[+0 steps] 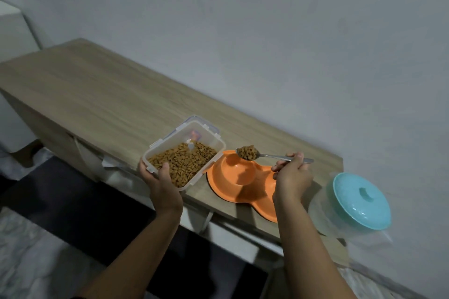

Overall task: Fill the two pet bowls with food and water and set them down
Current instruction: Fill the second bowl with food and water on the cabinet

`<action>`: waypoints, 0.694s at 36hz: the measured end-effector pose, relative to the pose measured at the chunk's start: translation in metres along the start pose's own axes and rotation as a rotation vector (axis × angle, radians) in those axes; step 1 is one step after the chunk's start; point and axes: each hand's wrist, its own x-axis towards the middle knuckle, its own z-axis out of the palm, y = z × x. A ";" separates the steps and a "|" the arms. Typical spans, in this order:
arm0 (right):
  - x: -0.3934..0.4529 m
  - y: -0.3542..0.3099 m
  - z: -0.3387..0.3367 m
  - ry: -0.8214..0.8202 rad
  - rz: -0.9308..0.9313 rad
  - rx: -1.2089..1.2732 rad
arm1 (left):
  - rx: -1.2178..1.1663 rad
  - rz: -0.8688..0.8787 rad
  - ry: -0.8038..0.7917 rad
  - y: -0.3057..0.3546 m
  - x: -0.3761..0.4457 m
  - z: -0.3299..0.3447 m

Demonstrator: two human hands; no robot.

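From my remote seat I saw the left hand [158, 181] gripping the near corner of the clear kibble container [184, 155], thumb curled over the rim, holding it tilted above the front edge of the wooden table [97, 94]. A clip-lock lid [194, 126] lay on the table just behind it. Next came the orange double pet bowl [233, 184], 1 moulded piece with 2 wells, lying flat near the table's front edge; both wells looked empty, though the nearer 1 was partly hidden by the right hand [291, 177]. That hand pinched the handle of a metal spoon [272, 156], fingers curled round it, with a heaped load of kibble [247, 152] in its head.

I judged the step to be carrying food into the farther well. To do it well I would have kept the spoon level until its head sat over the well's middle, then lowered it close and rolled the wrist slowly (a heaped load sheds pieces easily), with the container held just beside the bowl to shorten each trip.

The spoon's long axis ran almost left to right, its head pointing left above the bowl's far rim. The bowl's long axis ran from far-left to near-right. Farthest right stood a clear jug with a teal lid [362, 201], untouched.
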 end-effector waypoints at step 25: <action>-0.042 0.001 0.043 -0.467 -0.565 -0.182 | 0.031 0.120 -0.120 0.004 -0.012 -0.004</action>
